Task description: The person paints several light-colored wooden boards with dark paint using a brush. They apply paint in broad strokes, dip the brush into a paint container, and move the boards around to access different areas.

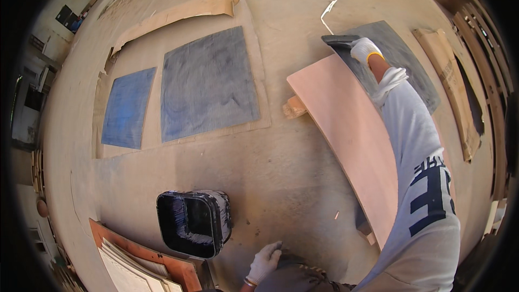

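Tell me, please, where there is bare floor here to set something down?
The widest bare patch lies between the black bucket, the grey painted boards above it and the pink board. More bare floor runs along the top, above the cardboard. It is crowded at the right, where the right hand works, and at the lower-left board stack.

Two dark-painted boards (208, 84) on cardboard (178, 13), black paint-smeared bucket (194, 223), stacked panels (143, 262)
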Tool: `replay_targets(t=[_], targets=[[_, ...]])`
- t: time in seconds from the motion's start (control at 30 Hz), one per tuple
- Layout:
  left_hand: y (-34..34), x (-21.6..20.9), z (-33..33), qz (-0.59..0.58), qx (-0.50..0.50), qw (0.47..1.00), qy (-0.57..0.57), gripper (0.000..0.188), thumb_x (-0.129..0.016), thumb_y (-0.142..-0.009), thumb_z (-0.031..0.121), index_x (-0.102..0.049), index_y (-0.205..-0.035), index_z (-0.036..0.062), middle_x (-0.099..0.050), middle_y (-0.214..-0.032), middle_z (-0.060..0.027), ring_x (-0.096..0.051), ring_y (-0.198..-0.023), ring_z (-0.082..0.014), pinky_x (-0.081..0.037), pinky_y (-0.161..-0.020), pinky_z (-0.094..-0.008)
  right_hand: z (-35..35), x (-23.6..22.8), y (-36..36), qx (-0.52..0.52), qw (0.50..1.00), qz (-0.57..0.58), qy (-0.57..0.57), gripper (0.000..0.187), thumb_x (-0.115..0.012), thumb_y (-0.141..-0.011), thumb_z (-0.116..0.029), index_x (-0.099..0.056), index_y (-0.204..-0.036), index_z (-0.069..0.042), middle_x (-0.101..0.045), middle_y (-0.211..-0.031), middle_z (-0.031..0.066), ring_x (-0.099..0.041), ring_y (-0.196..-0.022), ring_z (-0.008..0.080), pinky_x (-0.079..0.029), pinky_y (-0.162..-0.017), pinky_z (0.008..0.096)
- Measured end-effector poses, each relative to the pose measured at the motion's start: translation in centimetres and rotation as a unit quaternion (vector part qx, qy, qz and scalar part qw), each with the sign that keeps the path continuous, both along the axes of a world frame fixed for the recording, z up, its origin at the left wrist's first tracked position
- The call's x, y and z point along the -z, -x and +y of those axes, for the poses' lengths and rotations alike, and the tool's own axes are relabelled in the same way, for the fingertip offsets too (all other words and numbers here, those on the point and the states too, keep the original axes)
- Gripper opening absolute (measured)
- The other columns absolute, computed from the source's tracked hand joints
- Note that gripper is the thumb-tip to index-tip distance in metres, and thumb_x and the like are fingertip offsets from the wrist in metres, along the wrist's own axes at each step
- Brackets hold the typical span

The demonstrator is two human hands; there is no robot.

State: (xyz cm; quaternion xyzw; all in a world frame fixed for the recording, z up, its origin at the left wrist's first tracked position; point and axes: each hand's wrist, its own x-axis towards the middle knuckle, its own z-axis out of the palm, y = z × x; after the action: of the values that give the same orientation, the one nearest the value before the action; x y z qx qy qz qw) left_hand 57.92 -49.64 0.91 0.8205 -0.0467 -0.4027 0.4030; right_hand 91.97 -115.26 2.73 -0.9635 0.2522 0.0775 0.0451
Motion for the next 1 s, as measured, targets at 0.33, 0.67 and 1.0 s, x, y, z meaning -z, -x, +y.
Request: replay_targets(t=[0.33, 0.67, 1.0], targets=[[-0.4, 0.9, -1.4, -0.038, 0.038, 0.998, 0.045, 0.03, -0.066, -0.1, 0.015, -0.072, -0.127, 0.0038, -0.074, -0.124, -0.0185, -0.071, -0.117, -0.0357, -0.056, -0.101, -0.0415, -3.8, -2.2, 1.0, -0.105, 0.98, 0.097, 0.14, 0.032, -0.061, -0.089, -0.017, -0.08, -0.112, -0.007, -0.072, -0.124, 0.0199, -0.068, -0.118, 0.0412, -0.057, -0.095, 0.0467], [-0.1, 0.9, -0.6, -0.069, 0.034, 0.997, 0.024, 0.03, -0.067, -0.099, 0.014, -0.072, -0.126, 0.0028, -0.074, -0.123, -0.0186, -0.071, -0.116, -0.0353, -0.056, -0.101, -0.0411, -1.6, -0.4, -1.9, 0.022, 0.998, 0.032, 0.057, 0.027, -0.067, -0.084, -0.019, -0.082, -0.106, -0.011, -0.076, -0.113, 0.0149, -0.072, -0.105, 0.0379, -0.059, -0.088, 0.043], [-0.5, 0.6, -0.3, -0.09, 0.021, 0.995, 0.024, 0.029, -0.066, -0.099, 0.015, -0.072, -0.126, 0.0037, -0.074, -0.12, -0.0186, -0.072, -0.113, -0.0357, -0.056, -0.099, -0.0409, 3.1, -4.2, 7.8, 0.068, 0.948, -0.191, -0.245, 0.033, -0.072, -0.079, -0.014, -0.076, -0.11, -0.002, -0.074, -0.085, 0.0109, -0.066, -0.072, 0.0207, -0.053, -0.068, 0.0358]])
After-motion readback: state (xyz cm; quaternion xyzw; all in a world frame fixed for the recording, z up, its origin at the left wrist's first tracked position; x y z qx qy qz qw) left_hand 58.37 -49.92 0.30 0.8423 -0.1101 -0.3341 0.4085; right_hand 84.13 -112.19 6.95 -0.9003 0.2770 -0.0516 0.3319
